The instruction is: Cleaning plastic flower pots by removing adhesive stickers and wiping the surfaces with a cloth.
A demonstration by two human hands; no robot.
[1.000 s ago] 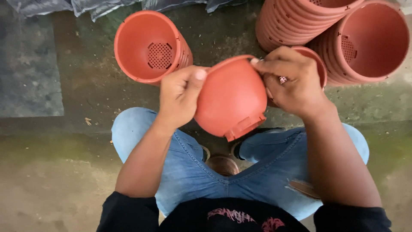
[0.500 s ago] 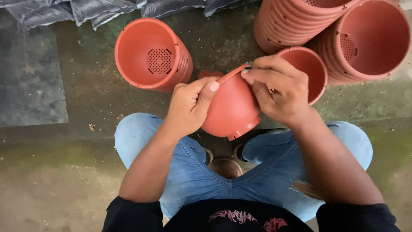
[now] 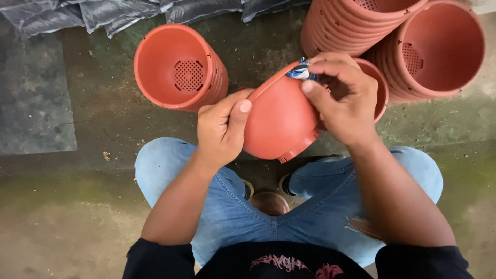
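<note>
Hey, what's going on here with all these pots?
A person crouching on a concrete floor holds a terracotta-coloured plastic pot tilted on its side between both hands. The left hand steadies the pot's wall, while the right hand pinches a small blue and white scrap at its rim. Just beyond lie a single pot on its side, showing its perforated bottom, and stacks of nested pots at upper right. Dark plastic bags lie along the top edge.

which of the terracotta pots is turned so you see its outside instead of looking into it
The pot held between the left hand and right hand, the held pot: only its smooth outer wall faces the camera. The lone pot and the stacked pots show open mouths and perforated bottoms.
</note>
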